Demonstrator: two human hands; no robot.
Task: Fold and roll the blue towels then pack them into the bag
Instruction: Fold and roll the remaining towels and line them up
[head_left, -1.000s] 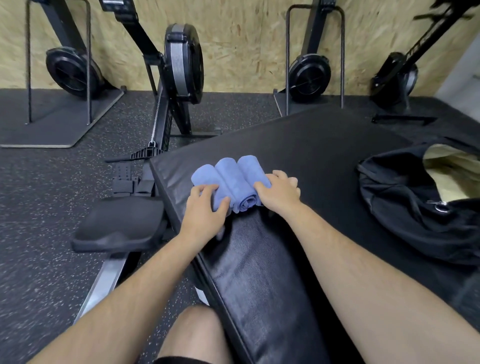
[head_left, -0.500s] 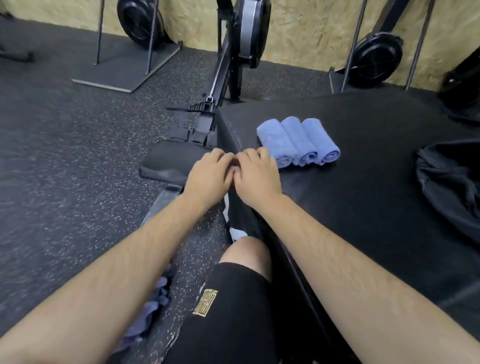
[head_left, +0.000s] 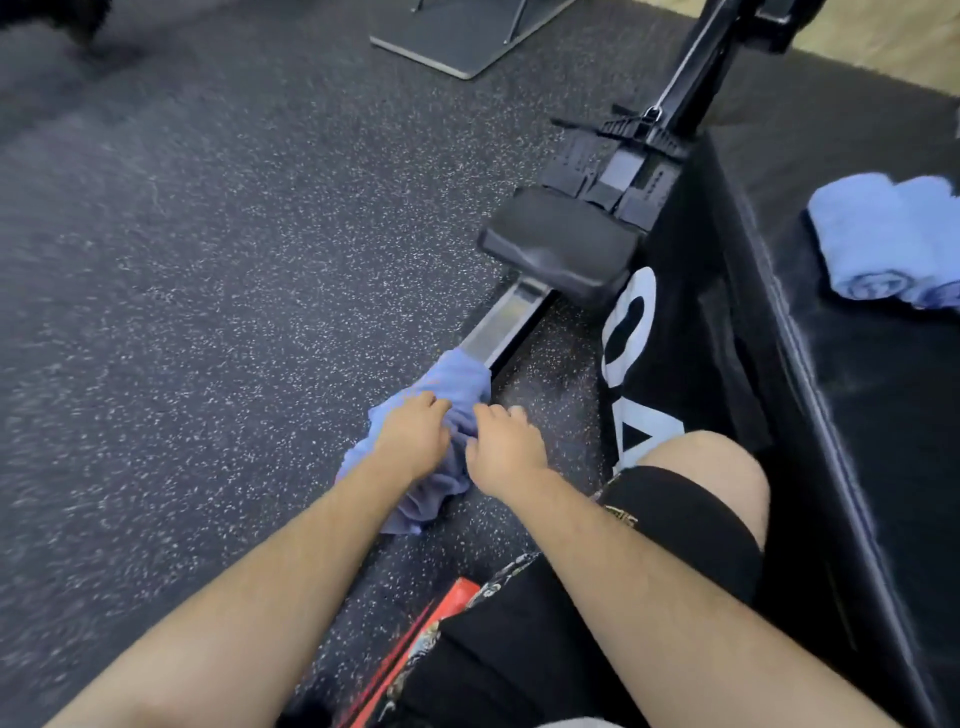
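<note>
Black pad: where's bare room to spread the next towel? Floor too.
Pad: bare from the rolled towels toward the person, along its left edge. Floor: wide bare stretch left of the rower rail. Crowded: the rail's near end and the strip beside the pad, with the loose towel, left hand, right hand and a knee.

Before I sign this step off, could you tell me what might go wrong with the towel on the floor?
1. The crumpled towel touches the rower rail at its far end. When the left hand and right hand lift it, it could snag there.
2. It may carry grit from the floor up to the rolled towels on the padded box.
</note>
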